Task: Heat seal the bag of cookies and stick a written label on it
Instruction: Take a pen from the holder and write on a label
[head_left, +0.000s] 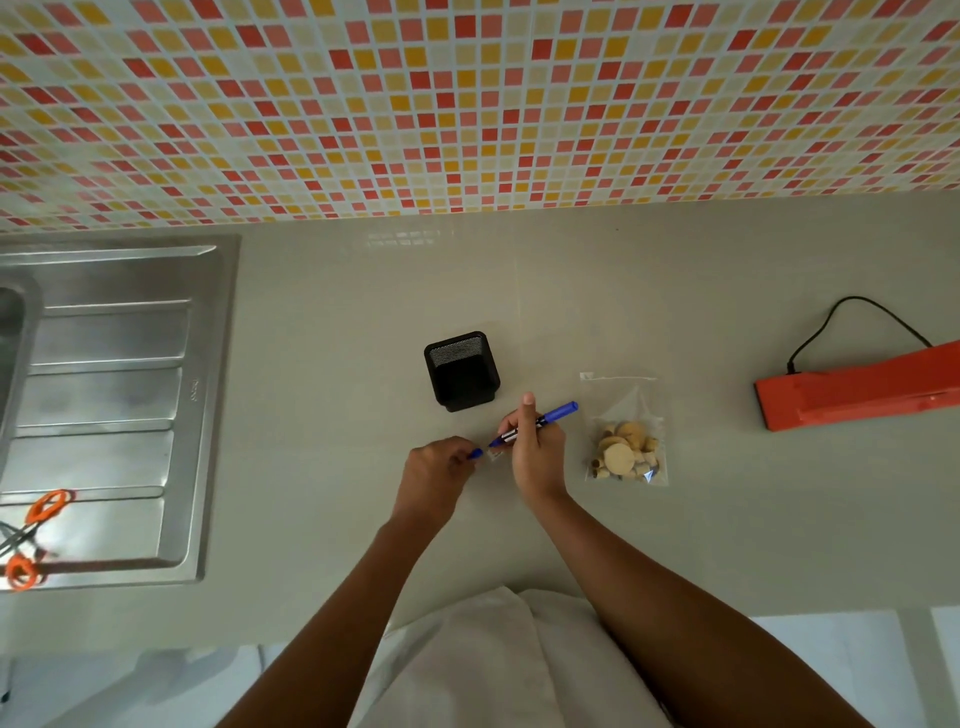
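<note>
The person's right hand (535, 457) is gripping a blue marker pen with a black-and-white barrel (540, 422), angling it so the tip is pointing down and left toward a small pale label (495, 454) lying on the grey countertop (337, 322). The left hand (436, 470) is curling around a small blue pen cap (475, 453), pinching it just left of the label, probably keeping it handy while also staying close enough to steady the paper. From where I am standing, the writing looks to be only starting; whether the tip is touching the label I cannot tell.

Just beyond the hands, a black mesh pen holder (461, 371) is standing empty-looking, near enough for the marker to go back. To the right, a clear plastic bag of round pale cookies (623, 439) is lying flat, waiting within reach. Farther right, an orange heat sealer (857, 389) is resting with its black cord (852, 322) trailing away. Far left, orange-handled scissors (31, 540) are lying on the steel sink drainer (114, 364).
</note>
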